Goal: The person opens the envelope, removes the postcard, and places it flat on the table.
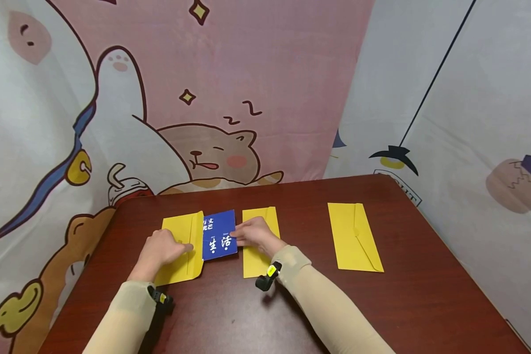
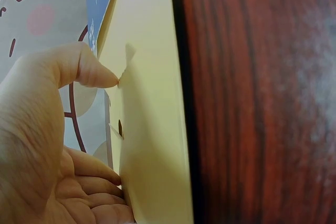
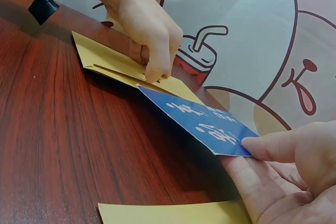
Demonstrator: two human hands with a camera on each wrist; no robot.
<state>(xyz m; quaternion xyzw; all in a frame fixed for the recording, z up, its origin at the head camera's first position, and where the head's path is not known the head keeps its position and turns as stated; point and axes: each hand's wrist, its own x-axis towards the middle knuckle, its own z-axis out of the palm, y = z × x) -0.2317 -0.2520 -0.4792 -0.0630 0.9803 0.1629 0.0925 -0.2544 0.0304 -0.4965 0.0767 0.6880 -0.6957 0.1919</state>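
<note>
A blue card (image 1: 220,235) with white characters sticks out of the right-hand end of a yellow envelope (image 1: 193,265) on the table. My right hand (image 1: 257,232) pinches the card's right edge, thumb on top and fingers beneath, as the right wrist view shows. On the envelope's left part, my left hand (image 1: 161,250) grips it with thumb and curled fingers. A small tear-like slit shows in the envelope (image 2: 152,129) near the left thumb. The card's left part is hidden inside the envelope. Beneath my right forearm lies a second yellow envelope (image 1: 253,263).
Farther right, a third yellow envelope (image 1: 351,241) lies with its seamed side up. The dark red wooden table (image 1: 230,314) reaches back to a cartoon-printed cloth (image 1: 292,98). Both wrists wear small black straps with cameras.
</note>
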